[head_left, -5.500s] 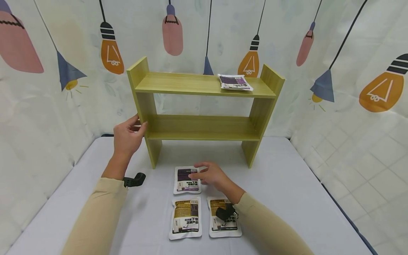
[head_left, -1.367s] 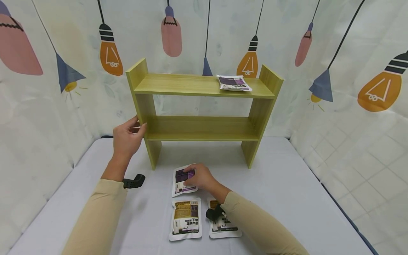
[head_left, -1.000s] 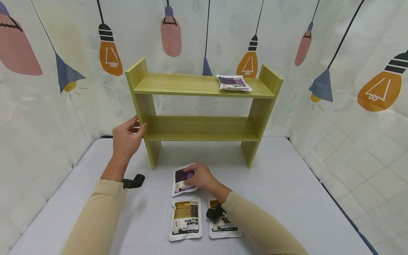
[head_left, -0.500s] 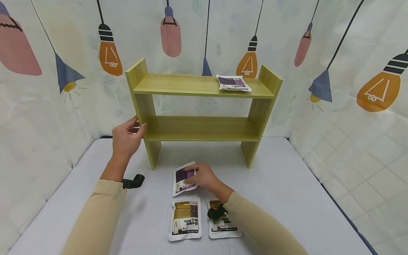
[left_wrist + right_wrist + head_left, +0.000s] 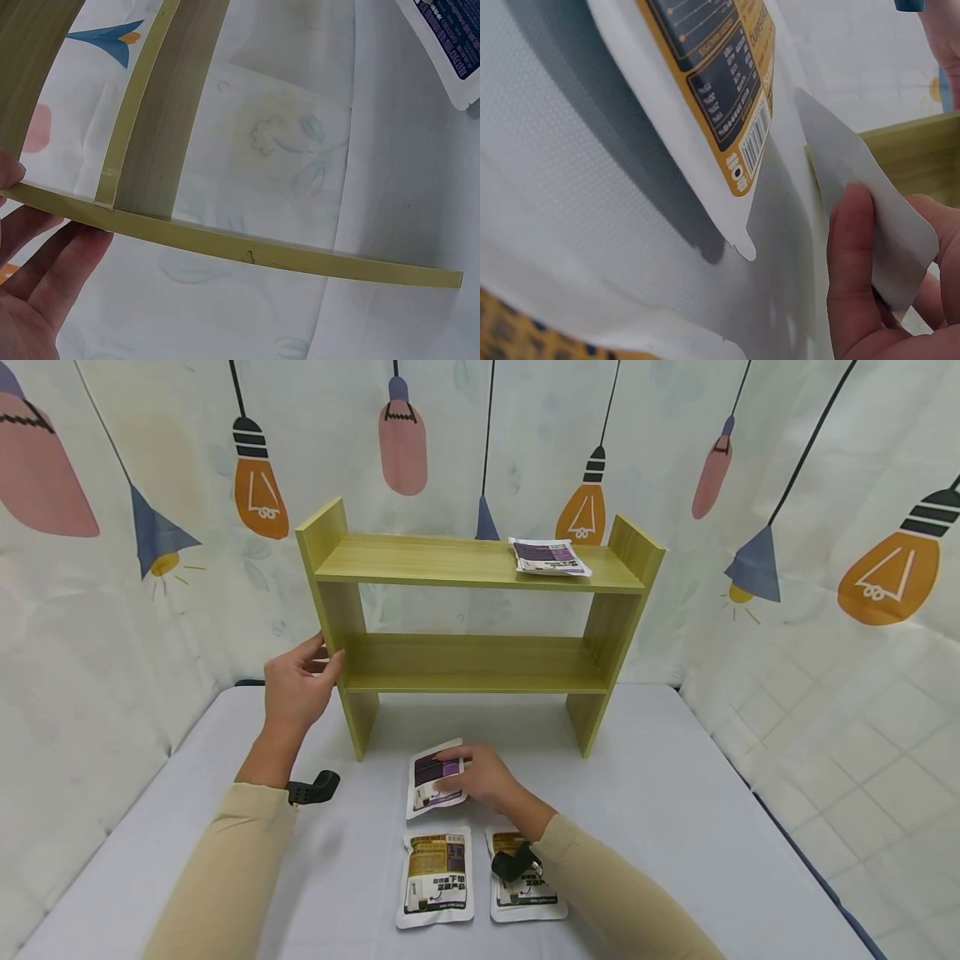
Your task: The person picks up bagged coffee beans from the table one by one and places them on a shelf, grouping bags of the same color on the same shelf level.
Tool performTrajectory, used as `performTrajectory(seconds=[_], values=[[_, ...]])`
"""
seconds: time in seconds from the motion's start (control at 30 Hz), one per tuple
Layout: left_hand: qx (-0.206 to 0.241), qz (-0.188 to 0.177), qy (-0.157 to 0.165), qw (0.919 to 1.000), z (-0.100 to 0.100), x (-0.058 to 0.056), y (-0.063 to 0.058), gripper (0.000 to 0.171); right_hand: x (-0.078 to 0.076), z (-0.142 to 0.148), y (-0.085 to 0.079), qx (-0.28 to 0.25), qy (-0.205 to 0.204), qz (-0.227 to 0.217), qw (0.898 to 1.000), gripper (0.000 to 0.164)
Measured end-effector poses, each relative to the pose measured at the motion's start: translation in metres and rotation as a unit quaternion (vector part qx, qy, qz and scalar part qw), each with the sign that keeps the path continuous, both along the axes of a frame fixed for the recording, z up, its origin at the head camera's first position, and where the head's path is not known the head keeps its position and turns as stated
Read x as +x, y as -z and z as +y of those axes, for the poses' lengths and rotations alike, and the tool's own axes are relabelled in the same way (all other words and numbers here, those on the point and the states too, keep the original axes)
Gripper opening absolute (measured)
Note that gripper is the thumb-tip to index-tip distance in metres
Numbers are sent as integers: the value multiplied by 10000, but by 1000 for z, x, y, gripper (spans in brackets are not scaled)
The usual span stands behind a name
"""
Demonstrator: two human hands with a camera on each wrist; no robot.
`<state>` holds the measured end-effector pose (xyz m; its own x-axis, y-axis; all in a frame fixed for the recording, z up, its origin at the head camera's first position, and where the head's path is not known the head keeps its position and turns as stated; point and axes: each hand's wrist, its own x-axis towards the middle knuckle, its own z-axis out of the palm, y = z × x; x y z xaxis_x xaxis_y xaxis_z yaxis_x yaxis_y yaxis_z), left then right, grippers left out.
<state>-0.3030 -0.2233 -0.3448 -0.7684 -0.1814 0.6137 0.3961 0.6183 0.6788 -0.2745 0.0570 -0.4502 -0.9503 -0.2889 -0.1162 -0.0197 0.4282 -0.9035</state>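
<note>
Right hand (image 5: 487,777) now pinches the purple packet (image 5: 422,795) between thumb and fingers; 5.5 s ago fingers were apart over it, packet flat. Packet now tilted, skewed, in front of the shelf (image 5: 465,664). Left hand (image 5: 295,692) unchanged, fingers and thumb clamped on shelf's side panel. White table (image 5: 660,843); gold packets (image 5: 437,881) nearer. Pale wall (image 5: 450,410), printed hanging lamps.

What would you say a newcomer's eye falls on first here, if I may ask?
Probably the olive shelf, central in the head view, its left side gripped by the left hand. In front, the right hand pinches a purple-labelled pouch, with gold-labelled pouches nearer. Behind, printed orange bulbs decorate the backdrop.
</note>
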Motion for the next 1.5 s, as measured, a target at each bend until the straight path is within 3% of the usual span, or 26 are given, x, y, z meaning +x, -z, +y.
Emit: performTrajectory(seconds=[0.33, 1.5], values=[[-17, 22, -26, 10000, 0, 0, 0, 46, 2, 4, -6, -674, -31, -418, 9968, 46], [34, -45, 42, 10000, -1, 1, 0, 47, 14, 16, -38, -1476, -60, -722, 9864, 53]])
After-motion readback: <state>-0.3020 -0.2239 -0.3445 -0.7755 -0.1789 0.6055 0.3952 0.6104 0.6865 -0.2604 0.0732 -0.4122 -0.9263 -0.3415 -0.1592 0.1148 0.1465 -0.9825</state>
